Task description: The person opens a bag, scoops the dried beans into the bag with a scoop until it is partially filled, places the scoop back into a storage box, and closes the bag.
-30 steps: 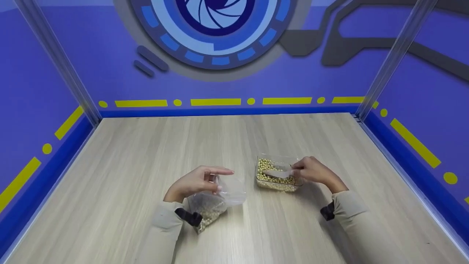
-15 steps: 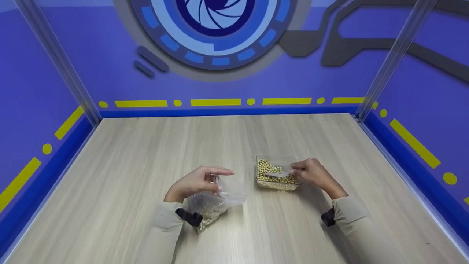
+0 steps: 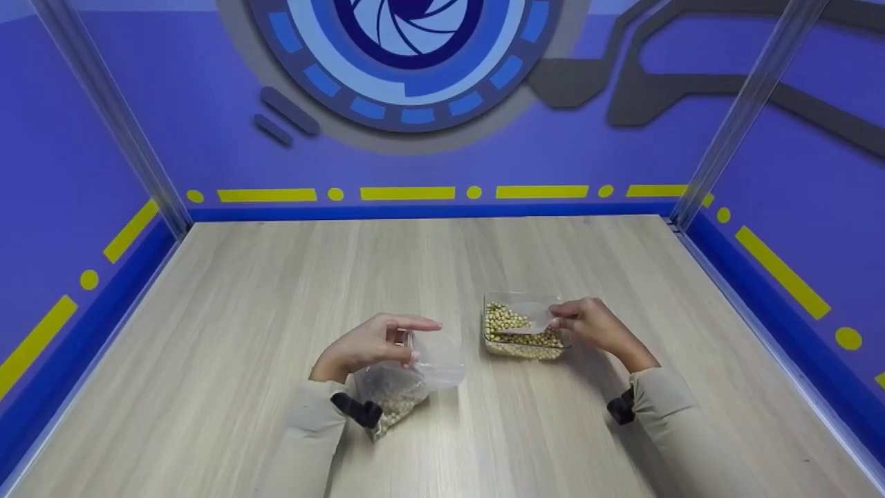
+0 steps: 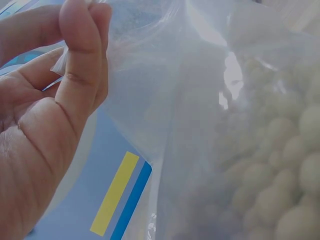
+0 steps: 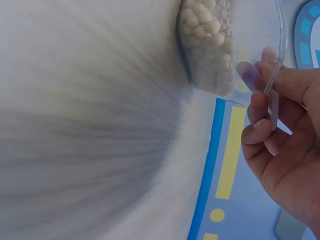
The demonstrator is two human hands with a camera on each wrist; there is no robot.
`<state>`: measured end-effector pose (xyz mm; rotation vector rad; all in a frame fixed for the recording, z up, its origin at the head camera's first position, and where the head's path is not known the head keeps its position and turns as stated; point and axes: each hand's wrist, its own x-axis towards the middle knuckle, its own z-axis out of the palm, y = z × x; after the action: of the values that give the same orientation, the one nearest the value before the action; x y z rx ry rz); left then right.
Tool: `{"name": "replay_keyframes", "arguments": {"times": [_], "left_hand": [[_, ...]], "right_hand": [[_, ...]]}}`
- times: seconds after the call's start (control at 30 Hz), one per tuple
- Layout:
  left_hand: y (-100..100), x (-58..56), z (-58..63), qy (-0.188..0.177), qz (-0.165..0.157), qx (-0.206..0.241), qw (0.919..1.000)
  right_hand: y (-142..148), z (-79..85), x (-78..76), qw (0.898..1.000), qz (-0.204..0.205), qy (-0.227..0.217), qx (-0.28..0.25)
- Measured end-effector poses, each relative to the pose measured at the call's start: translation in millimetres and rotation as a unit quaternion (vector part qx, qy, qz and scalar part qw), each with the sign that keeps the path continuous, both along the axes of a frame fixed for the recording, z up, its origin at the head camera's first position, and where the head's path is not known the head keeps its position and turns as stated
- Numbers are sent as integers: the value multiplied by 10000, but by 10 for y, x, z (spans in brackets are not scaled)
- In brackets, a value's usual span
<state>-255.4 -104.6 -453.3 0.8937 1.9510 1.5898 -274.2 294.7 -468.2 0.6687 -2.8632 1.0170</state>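
Note:
My left hand pinches the upper edge of a clear zip bag between thumb and fingers. Pale round beans, possibly soybeans, fill the bag's lower part; the left wrist view shows them blurred through the plastic. To the right stands a clear rectangular container with yellowish beans in it. My right hand holds a translucent white scoop by its handle, over the container's right rim. The scoop's lower edge meets the beans. In the right wrist view, curled fingers grip the handle.
Everything rests on a light wooden table. Blue printed panels close it in at the back and both sides, with metal posts at the back corners. Black straps sit on both wrists.
The scoop has turned in the container, first lying flatter in the beans and now showing more of its broad face. The right hand moves only slightly. Left hand and bag stay still.

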Motion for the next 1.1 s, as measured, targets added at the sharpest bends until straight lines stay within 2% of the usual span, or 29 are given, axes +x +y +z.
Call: {"name": "replay_keyframes", "arguments": {"times": [0.43,0.67,1.1], "left_hand": [[0,-4,-10,40,-12,-13,10000],[-7,-2,-20,-98,-54,126,9999],[-4,-9,-22,-177,-61,189,9996]], "right_hand": [[65,-3,-32,9974,-174,-584,-390],[96,30,-24,9938,-141,-993,-486],[144,-12,-59,9944,-73,-922,-506]]}}
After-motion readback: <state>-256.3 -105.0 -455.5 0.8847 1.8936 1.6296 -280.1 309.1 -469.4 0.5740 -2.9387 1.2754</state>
